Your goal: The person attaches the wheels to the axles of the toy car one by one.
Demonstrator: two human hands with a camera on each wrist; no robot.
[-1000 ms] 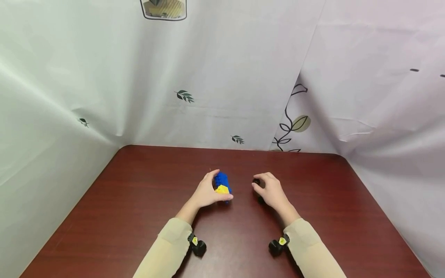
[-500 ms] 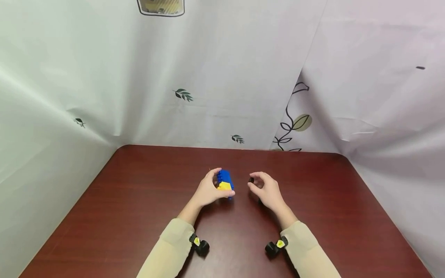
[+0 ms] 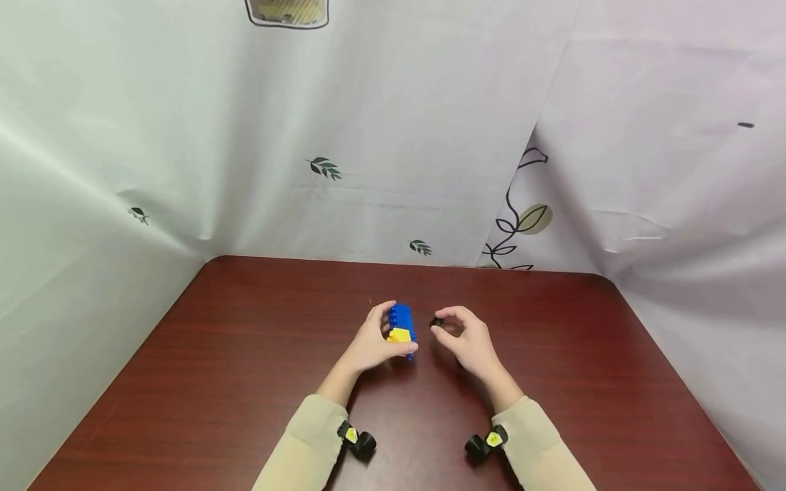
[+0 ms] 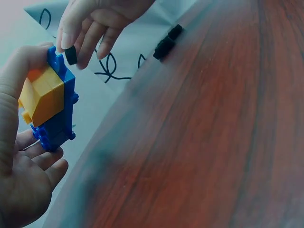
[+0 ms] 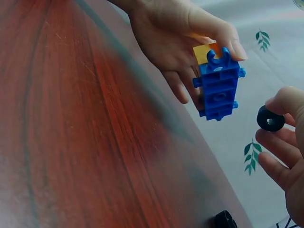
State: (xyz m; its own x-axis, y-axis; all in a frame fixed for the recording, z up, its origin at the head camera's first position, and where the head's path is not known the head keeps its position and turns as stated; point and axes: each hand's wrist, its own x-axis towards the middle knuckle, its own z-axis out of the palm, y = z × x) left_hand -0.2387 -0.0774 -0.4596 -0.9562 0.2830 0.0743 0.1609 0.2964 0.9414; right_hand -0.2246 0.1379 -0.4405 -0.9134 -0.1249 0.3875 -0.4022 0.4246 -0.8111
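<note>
My left hand [image 3: 371, 349] grips a blue toy vehicle base [image 3: 402, 317] with a yellow block [image 4: 45, 97] on top, thumb at one end and fingers at the other. In the right wrist view the base shows its ribbed underside, short pegs along both sides and a hook-like end. My right hand [image 3: 474, 346] pinches a small black toy wheel [image 5: 270, 119] between thumb and fingers, its centre hole visible. The wheel is a short gap to the right of the blue base, level with it. Both are held up over the table.
More black wheels [image 4: 165, 46] lie on the brown wooden table [image 3: 264, 327], beneath and beside my right hand; one wheel [image 5: 225, 219] shows at the bottom of the right wrist view. A white patterned cloth [image 3: 381, 136] hangs behind the table.
My right hand has moved left with the black wheel, closer to the toy vehicle base. My left hand has shifted slightly right with the base, which has turned a little.
</note>
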